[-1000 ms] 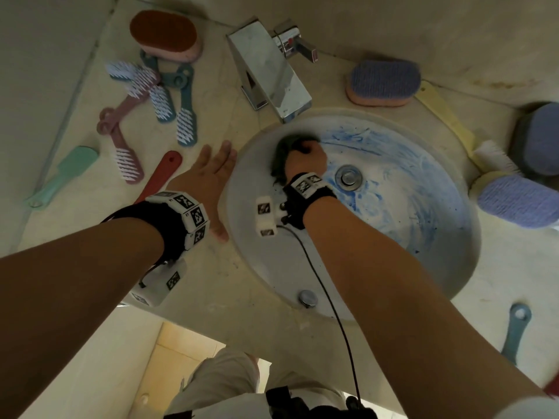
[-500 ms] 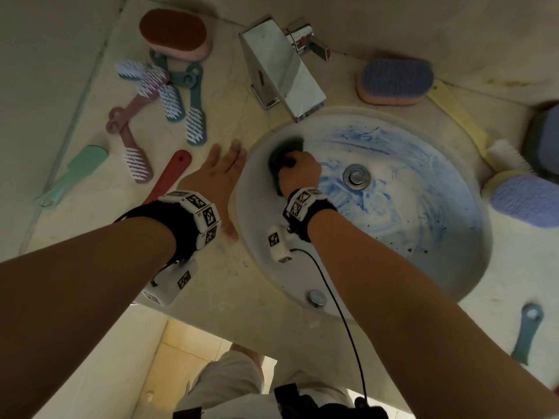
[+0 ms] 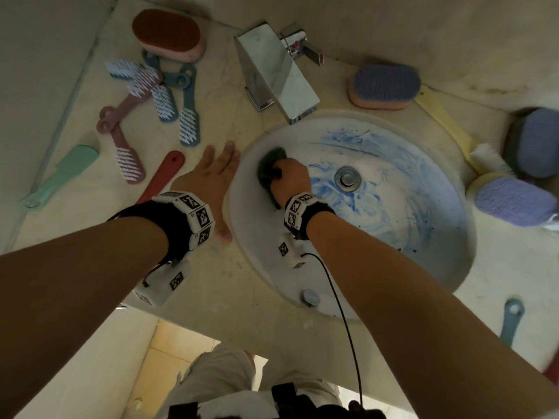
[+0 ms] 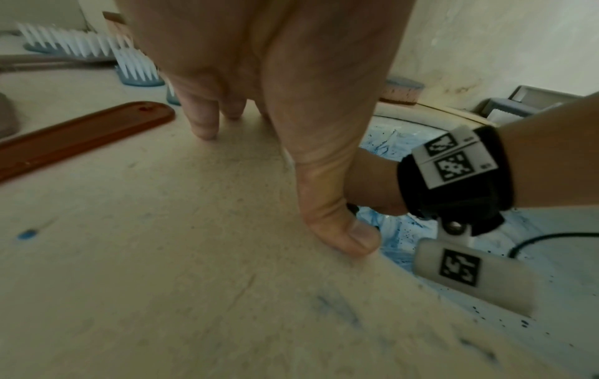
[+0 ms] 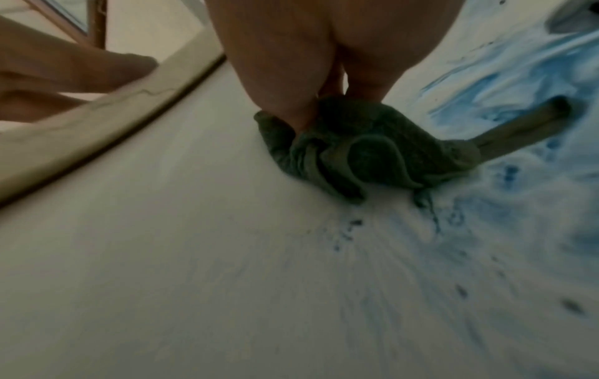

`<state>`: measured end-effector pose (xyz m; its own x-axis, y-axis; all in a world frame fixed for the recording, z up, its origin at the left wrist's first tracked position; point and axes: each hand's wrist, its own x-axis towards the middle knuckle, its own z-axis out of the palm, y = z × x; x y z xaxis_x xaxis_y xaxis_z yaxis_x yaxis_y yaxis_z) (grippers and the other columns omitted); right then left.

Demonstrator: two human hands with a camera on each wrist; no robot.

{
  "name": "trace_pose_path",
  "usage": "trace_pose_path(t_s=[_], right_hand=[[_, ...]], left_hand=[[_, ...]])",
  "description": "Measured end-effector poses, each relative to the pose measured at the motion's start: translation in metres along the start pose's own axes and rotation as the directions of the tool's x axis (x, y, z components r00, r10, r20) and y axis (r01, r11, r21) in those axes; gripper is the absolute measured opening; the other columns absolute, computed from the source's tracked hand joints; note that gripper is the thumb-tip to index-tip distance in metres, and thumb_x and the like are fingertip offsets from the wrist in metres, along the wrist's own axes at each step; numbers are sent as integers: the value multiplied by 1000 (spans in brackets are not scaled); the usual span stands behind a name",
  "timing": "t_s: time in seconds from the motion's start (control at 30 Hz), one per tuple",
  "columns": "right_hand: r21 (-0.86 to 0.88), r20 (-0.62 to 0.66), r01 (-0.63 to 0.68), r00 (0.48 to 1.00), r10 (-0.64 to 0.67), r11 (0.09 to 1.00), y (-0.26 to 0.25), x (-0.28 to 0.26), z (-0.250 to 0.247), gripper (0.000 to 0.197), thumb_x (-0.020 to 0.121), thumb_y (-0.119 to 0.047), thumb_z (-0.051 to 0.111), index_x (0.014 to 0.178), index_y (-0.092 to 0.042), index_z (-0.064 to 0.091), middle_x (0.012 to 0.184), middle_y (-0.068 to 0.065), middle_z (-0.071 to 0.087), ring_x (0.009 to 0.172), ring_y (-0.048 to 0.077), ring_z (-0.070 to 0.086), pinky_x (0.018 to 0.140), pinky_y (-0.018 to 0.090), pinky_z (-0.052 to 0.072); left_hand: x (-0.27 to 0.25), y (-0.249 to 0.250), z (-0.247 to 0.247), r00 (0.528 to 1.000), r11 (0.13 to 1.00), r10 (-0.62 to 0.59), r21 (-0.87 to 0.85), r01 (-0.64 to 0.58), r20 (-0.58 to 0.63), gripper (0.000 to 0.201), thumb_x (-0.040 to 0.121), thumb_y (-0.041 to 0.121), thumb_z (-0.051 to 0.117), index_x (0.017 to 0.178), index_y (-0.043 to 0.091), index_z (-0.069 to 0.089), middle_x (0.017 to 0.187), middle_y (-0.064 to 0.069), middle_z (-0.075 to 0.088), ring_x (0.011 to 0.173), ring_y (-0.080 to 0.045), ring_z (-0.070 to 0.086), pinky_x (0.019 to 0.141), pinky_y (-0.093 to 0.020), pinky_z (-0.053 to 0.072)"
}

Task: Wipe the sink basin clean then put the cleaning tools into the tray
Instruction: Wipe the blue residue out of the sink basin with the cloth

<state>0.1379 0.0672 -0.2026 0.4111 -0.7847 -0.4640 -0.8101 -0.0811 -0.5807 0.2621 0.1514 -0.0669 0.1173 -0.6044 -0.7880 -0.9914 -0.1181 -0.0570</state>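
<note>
1. Since a second ago our right hand [image 3: 292, 179] has worked the dark green crumpled cloth [image 3: 269, 167] a little further up the left wall of the round white sink basin [image 3: 447, 267]; our left hand [image 3: 208, 182] has stayed flat on the beige stone counter [image 3: 90, 207].
2. We judge the wiping about half done: the left wall under the cloth looks clean, but blue smears [image 3: 393, 207] still cover the floor around the metal drain [image 3: 347, 177] and the far and right walls.
3. Nothing has gone to a tray yet. The oval sponges, such as the purple-topped one [image 3: 384, 86], and the bristled plastic brushes [image 3: 165, 101] lie scattered on the counter; a tray-like rim shows only faintly at the far edge of the left wrist view.
4. Our right hand is curled tightly round the cloth, pressing it to the basin.
5. Our left hand is spread wide, fingers straight, holding nothing, its thumb [image 4: 350, 238] just at the basin's rim beside the flat red plastic handle [image 3: 165, 173].
</note>
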Motion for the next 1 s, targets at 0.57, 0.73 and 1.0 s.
trace_pose_path(t_s=[0.57, 0.73, 1.0], right_hand=[[335, -272, -282, 884, 379, 899, 13, 29, -36, 27, 89, -10, 54, 113, -11, 67, 112, 5, 66, 105, 23, 58, 91, 27, 45], [-171, 4, 52, 999, -52, 984, -4, 8, -9, 35, 90, -13, 56, 123, -12, 65, 129, 11, 57, 115, 30, 55, 99, 33, 43], [-391, 483, 468, 837, -256, 792, 27, -47, 4, 37, 92, -18, 56, 129, -17, 62, 132, 7, 55, 119, 28, 53, 98, 31, 40]], left_hand=[[0, -2, 2, 1000, 1000, 19, -10, -19, -13, 150, 57, 51, 86, 145, 8, -28, 154, -10, -32, 143, -32, -23, 115, -38, -9], [4, -6, 8, 999, 998, 27, -49, -29, -30, 153, 53, 50, 88, 146, 10, -28, 154, -9, -32, 143, -35, -21, 117, -42, -4], [8, -12, 14, 996, 994, 58, -89, -63, -61, 157, 49, 50, 90, 147, 12, -27, 155, -7, -31, 144, -36, -20, 117, -43, -1]])
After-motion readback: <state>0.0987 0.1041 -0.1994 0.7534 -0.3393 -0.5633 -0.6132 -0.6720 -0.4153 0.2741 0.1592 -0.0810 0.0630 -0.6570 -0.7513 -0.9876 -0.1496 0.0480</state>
